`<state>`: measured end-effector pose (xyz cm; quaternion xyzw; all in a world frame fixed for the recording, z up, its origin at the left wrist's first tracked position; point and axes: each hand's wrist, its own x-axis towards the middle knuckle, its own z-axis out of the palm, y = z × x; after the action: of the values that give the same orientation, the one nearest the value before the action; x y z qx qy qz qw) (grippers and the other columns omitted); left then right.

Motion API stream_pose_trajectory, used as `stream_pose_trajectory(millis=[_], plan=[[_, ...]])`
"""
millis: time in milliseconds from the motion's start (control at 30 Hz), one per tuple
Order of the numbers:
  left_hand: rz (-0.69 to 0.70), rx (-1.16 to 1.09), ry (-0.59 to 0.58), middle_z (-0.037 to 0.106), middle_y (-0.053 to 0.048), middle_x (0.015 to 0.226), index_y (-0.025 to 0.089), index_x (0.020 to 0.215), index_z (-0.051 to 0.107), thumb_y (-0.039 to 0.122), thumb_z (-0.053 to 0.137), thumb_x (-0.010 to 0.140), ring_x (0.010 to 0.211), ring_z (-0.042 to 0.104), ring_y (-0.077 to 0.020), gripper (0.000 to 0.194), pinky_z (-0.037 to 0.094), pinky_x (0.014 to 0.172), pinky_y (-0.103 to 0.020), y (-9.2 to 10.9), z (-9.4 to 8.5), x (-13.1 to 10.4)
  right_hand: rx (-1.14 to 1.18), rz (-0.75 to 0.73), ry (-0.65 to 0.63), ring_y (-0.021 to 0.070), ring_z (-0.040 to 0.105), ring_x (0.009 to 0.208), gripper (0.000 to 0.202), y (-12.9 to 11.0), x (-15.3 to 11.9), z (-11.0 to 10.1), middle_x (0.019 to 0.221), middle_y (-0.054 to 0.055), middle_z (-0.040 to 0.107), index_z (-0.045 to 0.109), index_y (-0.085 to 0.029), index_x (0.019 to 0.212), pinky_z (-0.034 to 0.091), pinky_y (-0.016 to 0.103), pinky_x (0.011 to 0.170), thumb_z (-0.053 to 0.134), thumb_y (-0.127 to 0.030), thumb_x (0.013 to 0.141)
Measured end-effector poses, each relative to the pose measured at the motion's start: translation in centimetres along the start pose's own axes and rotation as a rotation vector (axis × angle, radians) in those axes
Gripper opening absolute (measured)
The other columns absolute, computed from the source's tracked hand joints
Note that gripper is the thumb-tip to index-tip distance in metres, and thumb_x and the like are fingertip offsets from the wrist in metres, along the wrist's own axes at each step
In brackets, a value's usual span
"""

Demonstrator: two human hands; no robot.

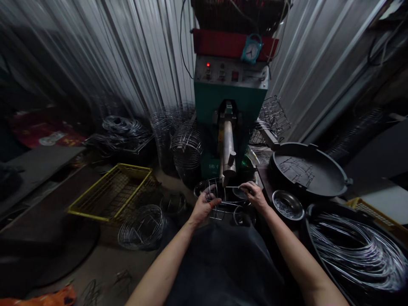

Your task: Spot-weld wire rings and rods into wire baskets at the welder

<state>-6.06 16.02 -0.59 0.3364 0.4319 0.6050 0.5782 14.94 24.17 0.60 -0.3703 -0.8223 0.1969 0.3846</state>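
Head view: here we are in front of the tall green metal machine (204, 102), our landmark, with its thick grey cylindrical arm (228, 144) reaching out toward the person. The left hand (202, 206) is closed around the open, silvery wire frame (219, 211), thumb at the near side, fingers curled behind, just in front of the machine and below its arm. That two-sided hold looks chosen to steady the frame against tipping.

Across to the right hand (255, 196): a fingertip pinch on the thin, straight metal rod (232, 187), gripped near its outer end. It points inward, under the machine's arm, and that end hold probably spares the fingers from the narrow space there. Do rod and arm touch? Too dark to tell.

Right of the machine, within easy reach, sits the shiny round steel bowl (287, 194) of small wire pieces, likely close by for quick picking. Behind it, the wide, black round pan (331, 170) holds more bent wire bits, its shallow shape spreading them out. Nearer the person, still right of the machine, big silvery wire rings (366, 250) lie nested in a deep black tub, whose wall seems to gather them. And left of the machine, round wire baskets (188, 140) stand stacked, presumably to save floor; farther left rests the yellow-rimmed mesh crate (135, 167).
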Motion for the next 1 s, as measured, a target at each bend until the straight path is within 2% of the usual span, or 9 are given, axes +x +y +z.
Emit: stream_pose_trajectory(millis=[233,300,400,500,600,700,800,1000], plan=[[-0.019,0.044,0.014,0.048,0.007,0.06,0.019,0.116,0.049,0.025,0.074,0.055,0.055,0.046,-0.0068,0.066,0.037,0.059,-0.02,-0.4,-0.3,0.1,-0.005,0.014,0.045,0.018,0.054,0.077,0.015,0.0,-0.2,0.0,0.075,0.004,0.057,0.061,-0.023,0.081,0.043,0.033,0.072,0.048,-0.031,0.083],[-0.007,0.035,0.019,0.048,0.007,0.061,0.019,0.115,0.05,0.024,0.075,0.055,0.056,0.046,-0.006,0.065,0.037,0.06,-0.02,-0.4,-0.4,0.1,-0.042,0.037,0.098,0.0197,0.053,0.085,0.015,-0.8,-0.7,-0.2,0.086,0.006,0.057,0.061,-0.023,0.089,0.043,0.035,0.078,0.05,-0.032,0.082],[-0.02,0.029,0.0,0.047,0.008,0.06,0.02,0.115,0.05,0.024,0.075,0.054,0.056,0.046,-0.0055,0.066,0.036,0.059,-0.019,-0.4,-0.4,0.2,-0.095,0.104,0.163,0.0223,0.05,0.098,0.026,-3.2,-2.1,0.3,0.102,0.008,0.052,0.056,-0.024,0.103,0.04,0.039,0.085,0.055,-0.032,0.079],[-0.04,0.019,-0.008,0.045,0.009,0.058,0.019,0.114,0.05,0.024,0.076,0.053,0.053,0.046,-0.0053,0.067,0.036,0.056,-0.019,-0.2,-0.2,0.2,-0.028,0.112,0.07,0.0203,0.052,0.094,0.026,-5.8,-3.6,2.0,0.1,0.007,0.053,0.054,-0.025,0.104,0.044,0.035,0.082,0.054,-0.028,0.079],[-0.026,0.008,0.008,0.044,0.009,0.058,0.018,0.111,0.051,0.025,0.077,0.05,0.054,0.047,-0.0055,0.066,0.037,0.057,-0.019,0.0,0.1,0.0,0.046,0.106,0.008,0.0172,0.056,0.08,0.014,-6.8,-4.1,3.5,0.087,0.004,0.056,0.058,-0.024,0.092,0.047,0.03,0.072,0.05,-0.023,0.081],[-0.016,-0.001,0.003,0.049,0.007,0.06,0.018,0.111,0.051,0.03,0.074,0.055,0.055,0.05,-0.0065,0.062,0.037,0.055,-0.018,0.2,0.3,-0.2,0.072,0.094,0.036,0.0157,0.056,0.073,0.011,-6.2,-3.8,3.5,0.078,0.003,0.056,0.061,-0.023,0.082,0.046,0.028,0.067,0.049,-0.021,0.081],[-0.022,0.012,-0.008,0.056,0.002,0.065,0.015,0.112,0.05,0.037,0.069,0.061,0.053,0.051,-0.0075,0.058,0.034,0.047,-0.017,0.4,0.4,-0.1,0.056,0.082,0.115,0.0159,0.054,0.075,0.011,-4.8,-3.1,2.3,0.08,0.004,0.053,0.061,-0.022,0.08,0.046,0.028,0.068,0.051,-0.023,0.08],[-0.042,0.003,0.032,0.06,-0.001,0.065,0.015,0.108,0.053,0.04,0.071,0.056,0.05,0.054,-0.009,0.06,0.033,0.042,-0.017,0.6,0.1,0.5,0.029,0.064,0.134,0.0168,0.053,0.081,0.01,-3.0,-2.3,0.9,0.085,0.005,0.052,0.061,-0.02,0.079,0.044,0.029,0.074,0.054,-0.027,0.079]])
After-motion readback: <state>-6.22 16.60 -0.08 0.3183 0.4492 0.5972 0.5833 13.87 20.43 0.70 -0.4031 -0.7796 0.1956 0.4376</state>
